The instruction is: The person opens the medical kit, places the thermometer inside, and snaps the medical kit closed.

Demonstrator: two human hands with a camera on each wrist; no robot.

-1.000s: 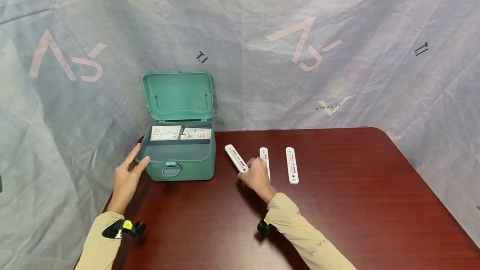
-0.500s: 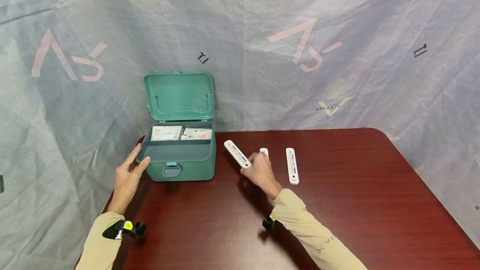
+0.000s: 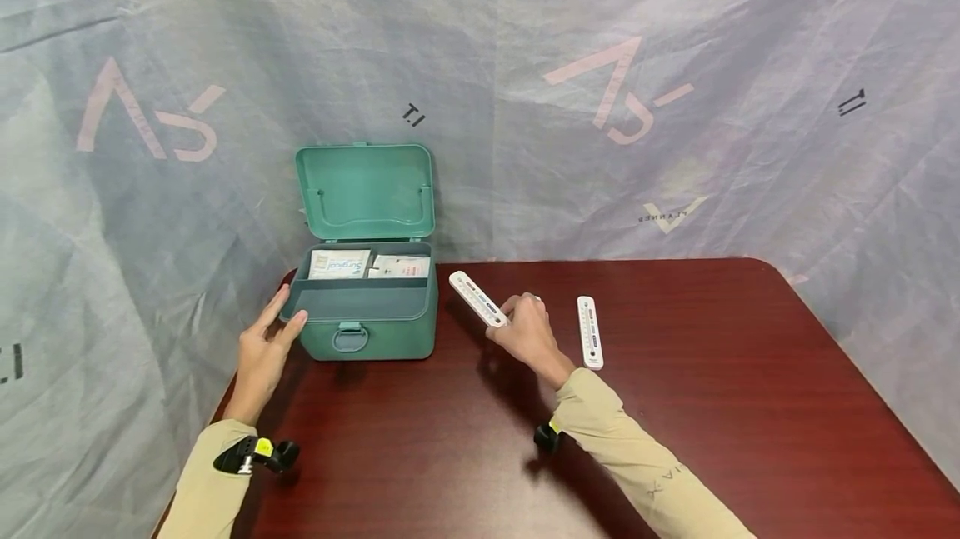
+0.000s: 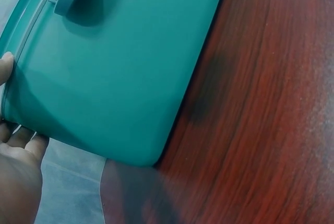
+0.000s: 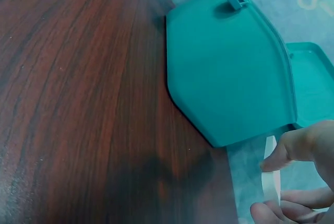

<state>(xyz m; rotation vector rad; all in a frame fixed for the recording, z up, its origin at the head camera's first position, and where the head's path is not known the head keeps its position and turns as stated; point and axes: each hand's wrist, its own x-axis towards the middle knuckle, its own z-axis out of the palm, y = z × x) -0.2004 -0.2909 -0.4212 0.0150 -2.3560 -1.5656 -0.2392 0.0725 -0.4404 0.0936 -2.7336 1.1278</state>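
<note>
My right hand (image 3: 527, 337) pinches the lower end of a white thermometer (image 3: 472, 296) with printed scale markings, its far end tilted up toward the box. In the right wrist view this thermometer (image 5: 270, 185) appears edge-on between thumb and fingers. At the front left corner of a green lidded box (image 3: 405, 339), my left hand (image 3: 258, 356) grips the rim, thumb in front and fingers on the side. The lid (image 3: 367, 189) stands up. A second thermometer (image 3: 590, 332) lies on the table at right; a third is almost wholly hidden behind my right hand.
Inside the box's rear compartments lie a packet with "Surgical" printing (image 3: 340, 264) and another white packet (image 3: 400, 267). A front latch (image 3: 350, 339) hangs down. The dark red table (image 3: 420, 456) ends at a grey cloth (image 3: 495, 106) behind.
My right hand has lifted the thermometer off the table and carried it slightly up and rightward, now covering most of the middle one. The left hand keeps its place on the box.
</note>
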